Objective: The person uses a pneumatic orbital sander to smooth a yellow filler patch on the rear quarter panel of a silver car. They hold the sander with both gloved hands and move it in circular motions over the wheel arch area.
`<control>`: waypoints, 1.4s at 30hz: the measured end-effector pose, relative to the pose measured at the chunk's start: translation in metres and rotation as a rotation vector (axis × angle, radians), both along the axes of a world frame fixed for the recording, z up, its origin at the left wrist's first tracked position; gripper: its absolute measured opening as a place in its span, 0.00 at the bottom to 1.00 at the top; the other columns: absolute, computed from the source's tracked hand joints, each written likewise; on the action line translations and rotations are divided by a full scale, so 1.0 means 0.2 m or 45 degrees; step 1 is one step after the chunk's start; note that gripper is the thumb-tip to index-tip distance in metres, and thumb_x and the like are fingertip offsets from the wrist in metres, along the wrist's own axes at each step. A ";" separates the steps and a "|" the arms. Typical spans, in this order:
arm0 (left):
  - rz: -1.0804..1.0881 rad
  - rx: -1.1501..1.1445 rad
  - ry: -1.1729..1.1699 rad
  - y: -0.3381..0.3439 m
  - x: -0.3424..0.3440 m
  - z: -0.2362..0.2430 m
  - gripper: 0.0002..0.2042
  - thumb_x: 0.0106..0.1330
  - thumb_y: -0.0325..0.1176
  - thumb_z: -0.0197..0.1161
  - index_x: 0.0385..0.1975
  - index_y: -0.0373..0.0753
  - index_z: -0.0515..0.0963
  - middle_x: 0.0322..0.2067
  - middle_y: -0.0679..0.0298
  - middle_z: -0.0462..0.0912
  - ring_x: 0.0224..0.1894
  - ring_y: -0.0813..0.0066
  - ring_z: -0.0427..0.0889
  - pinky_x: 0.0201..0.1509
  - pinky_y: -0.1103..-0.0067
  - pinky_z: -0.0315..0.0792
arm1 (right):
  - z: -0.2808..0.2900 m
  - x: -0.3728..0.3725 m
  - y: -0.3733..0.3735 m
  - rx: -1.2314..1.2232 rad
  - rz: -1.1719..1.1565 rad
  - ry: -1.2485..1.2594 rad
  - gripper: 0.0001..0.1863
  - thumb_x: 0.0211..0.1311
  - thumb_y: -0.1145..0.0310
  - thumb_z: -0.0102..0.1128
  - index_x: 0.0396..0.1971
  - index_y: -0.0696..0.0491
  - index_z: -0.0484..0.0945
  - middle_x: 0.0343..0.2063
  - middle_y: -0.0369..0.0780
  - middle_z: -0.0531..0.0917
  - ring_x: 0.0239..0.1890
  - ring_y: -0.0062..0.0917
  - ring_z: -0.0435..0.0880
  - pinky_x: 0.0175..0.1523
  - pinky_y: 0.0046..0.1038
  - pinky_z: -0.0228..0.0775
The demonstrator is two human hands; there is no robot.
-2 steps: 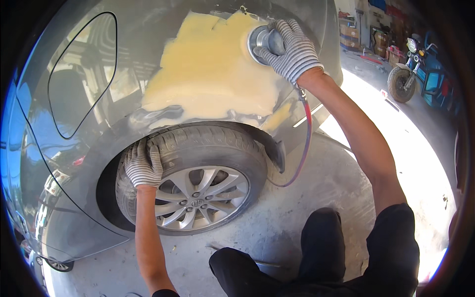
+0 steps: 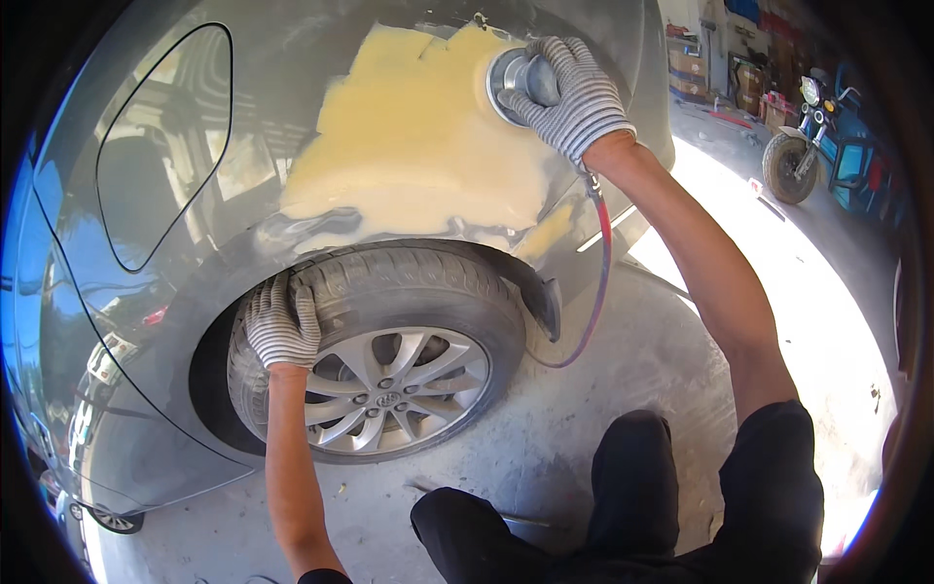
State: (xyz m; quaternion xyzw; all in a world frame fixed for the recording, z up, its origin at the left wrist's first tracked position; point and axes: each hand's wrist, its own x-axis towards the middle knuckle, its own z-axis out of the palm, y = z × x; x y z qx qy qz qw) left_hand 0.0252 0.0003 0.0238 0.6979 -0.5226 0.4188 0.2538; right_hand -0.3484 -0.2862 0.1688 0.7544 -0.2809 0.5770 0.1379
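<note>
My right hand (image 2: 574, 102), in a striped grey-and-white knit glove, is wrapped round a round air sander (image 2: 528, 83). The sander's disc lies against the right edge of a yellow patch of body filler (image 2: 409, 127) on the dark grey car panel (image 2: 282, 68). From beneath that hand a red air hose (image 2: 603, 248) hangs down in a curve. My left hand (image 2: 282, 326), gloved alike, rests on the tyre (image 2: 409, 282) just under the wheel arch. Its fingers lie stretched over the tread with the thumb apart, and the fingertips are partly in shadow.
The silver wheel rim (image 2: 389, 389) faces me, and a black mud flap (image 2: 545, 307) hangs behind the tyre. A fuel flap (image 2: 165, 146) is shut on the left. Beyond bright sunlit floor, a motorbike (image 2: 808, 146) and cardboard boxes (image 2: 687, 63) stand at the far right.
</note>
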 end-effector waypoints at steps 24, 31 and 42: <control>0.146 -0.185 0.295 0.28 0.31 -0.15 0.26 0.74 0.51 0.61 0.56 0.33 0.83 0.57 0.34 0.82 0.65 0.28 0.71 0.76 0.48 0.60 | 0.18 0.10 0.17 0.021 -0.165 0.196 0.40 0.58 0.47 0.75 0.65 0.52 0.72 0.60 0.50 0.75 0.61 0.51 0.80 0.64 0.56 0.72; 0.000 -0.325 0.360 0.23 0.34 -0.15 0.21 0.70 0.50 0.66 0.45 0.34 0.84 0.45 0.42 0.83 0.54 0.37 0.77 0.67 0.50 0.67 | 0.05 -0.02 -0.09 -0.009 -0.229 0.023 0.42 0.55 0.47 0.80 0.64 0.54 0.76 0.59 0.50 0.81 0.57 0.47 0.86 0.64 0.42 0.81; -0.024 -0.326 0.366 0.22 0.37 -0.13 0.19 0.71 0.47 0.67 0.38 0.33 0.84 0.40 0.46 0.84 0.49 0.41 0.79 0.61 0.54 0.70 | 0.17 0.04 0.06 0.020 -0.023 0.125 0.45 0.54 0.45 0.81 0.66 0.56 0.75 0.61 0.52 0.80 0.59 0.48 0.85 0.65 0.42 0.80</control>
